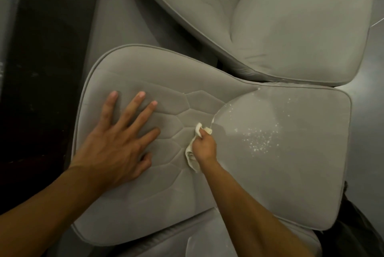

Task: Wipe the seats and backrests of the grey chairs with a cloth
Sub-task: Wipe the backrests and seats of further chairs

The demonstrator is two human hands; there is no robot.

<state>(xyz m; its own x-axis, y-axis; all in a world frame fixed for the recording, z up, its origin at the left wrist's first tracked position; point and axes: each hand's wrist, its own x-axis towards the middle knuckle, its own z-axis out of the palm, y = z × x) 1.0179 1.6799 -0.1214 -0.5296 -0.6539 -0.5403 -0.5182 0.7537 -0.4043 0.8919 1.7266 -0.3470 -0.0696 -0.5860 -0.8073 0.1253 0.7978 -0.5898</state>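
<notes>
Two hands worked the near grey chair (141,215): left hand (116,144) lay flat, fingers spread, on the quilted backrest (166,73); right hand (204,146) was clenched round a small pale cloth (190,155) at the seam where backrest met seat (291,184). Cloth looked light and limp, best kept bunched in the fist. White specks (259,139) lay right of it on the seat. Second grey chair (291,28) stood beyond, neither hand on it.
</notes>
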